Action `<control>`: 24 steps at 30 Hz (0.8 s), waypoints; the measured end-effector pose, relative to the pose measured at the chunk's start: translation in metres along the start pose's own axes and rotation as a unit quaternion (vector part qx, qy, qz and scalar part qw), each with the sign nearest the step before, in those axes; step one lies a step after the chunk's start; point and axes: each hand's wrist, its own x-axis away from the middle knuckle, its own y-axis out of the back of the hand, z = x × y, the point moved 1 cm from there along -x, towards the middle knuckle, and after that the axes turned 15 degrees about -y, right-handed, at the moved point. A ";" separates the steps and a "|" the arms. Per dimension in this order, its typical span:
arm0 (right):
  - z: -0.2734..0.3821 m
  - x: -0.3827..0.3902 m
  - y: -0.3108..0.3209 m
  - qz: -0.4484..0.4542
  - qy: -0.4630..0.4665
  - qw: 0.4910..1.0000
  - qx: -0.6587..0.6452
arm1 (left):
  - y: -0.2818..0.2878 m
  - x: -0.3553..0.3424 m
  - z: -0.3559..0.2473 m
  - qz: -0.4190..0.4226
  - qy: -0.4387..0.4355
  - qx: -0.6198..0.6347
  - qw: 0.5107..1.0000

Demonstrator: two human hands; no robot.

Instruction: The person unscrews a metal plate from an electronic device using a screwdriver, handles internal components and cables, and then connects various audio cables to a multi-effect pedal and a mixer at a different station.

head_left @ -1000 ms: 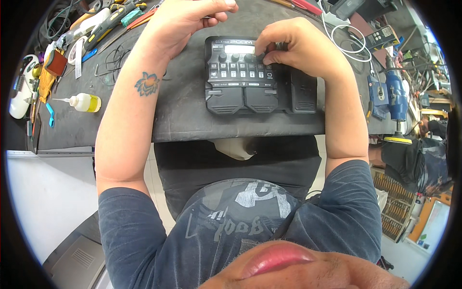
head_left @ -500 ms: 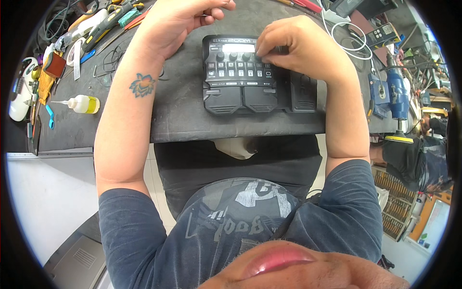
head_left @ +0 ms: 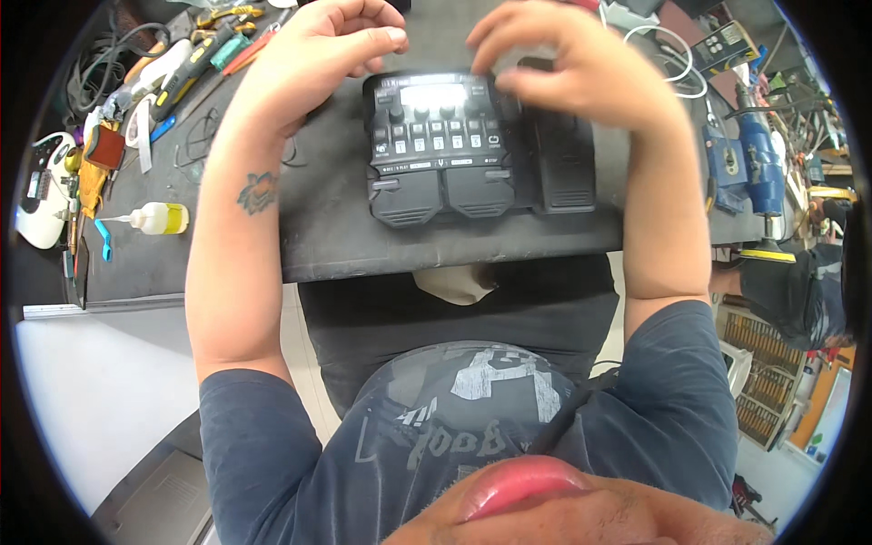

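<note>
A black multi-effects pedal (head_left: 442, 150) lies on the dark bench top, with a lit screen, a row of knobs, several small buttons, two footswitches and an expression pedal (head_left: 569, 173) on its right side. My right hand (head_left: 568, 64) hovers over its upper right corner, fingers bent and apart, slightly smeared by motion. Nothing shows in it. Past the pedal's upper left corner is my left hand (head_left: 341, 36), thumb stretched out and fingers loosely curved, with nothing visible in it. It stands apart from the pedal.
A small bottle with a needle tip (head_left: 161, 218) and a blue tool (head_left: 103, 241) are on the left, near a pile of hand tools (head_left: 195, 68). A white cable (head_left: 677, 59) curls at the upper right. A blue power tool (head_left: 763, 173) hangs further right, near another person (head_left: 772, 300).
My right hand has come off the knobs at the pedal's upper right and its fingers have spread. My left hand has shifted slightly left, its thumb now extended.
</note>
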 end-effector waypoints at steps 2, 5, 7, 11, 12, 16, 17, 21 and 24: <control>-0.008 0.010 0.008 -0.075 -0.067 0.993 0.064 | -0.009 0.008 -0.018 0.083 0.089 -0.378 0.918; 0.040 0.024 0.016 -0.051 -0.281 0.927 0.244 | -0.023 0.013 -0.032 0.136 0.061 -0.473 0.868; 0.053 0.022 0.018 -0.012 -0.307 0.916 0.259 | -0.027 0.023 -0.030 0.147 0.152 -0.502 0.839; 0.007 0.036 0.016 0.004 -0.293 0.940 0.177 | -0.025 0.038 -0.004 0.136 -0.040 -0.508 0.849; -0.008 0.041 0.013 -0.005 -0.316 0.946 0.074 | -0.030 0.039 -0.002 0.132 -0.060 -0.523 0.840; -0.004 0.036 0.016 0.001 -0.290 0.953 0.090 | -0.052 0.040 -0.026 0.073 0.050 -0.479 0.873; -0.003 0.031 0.015 0.012 -0.305 0.950 0.063 | -0.049 0.042 -0.026 0.073 0.032 -0.498 0.864; 0.001 0.033 0.008 -0.041 -0.295 0.951 0.083 | -0.048 0.040 -0.027 0.111 0.025 -0.503 0.857; -0.001 0.033 0.015 -0.009 -0.275 0.956 0.097 | -0.047 0.038 -0.027 0.137 -0.014 -0.490 0.861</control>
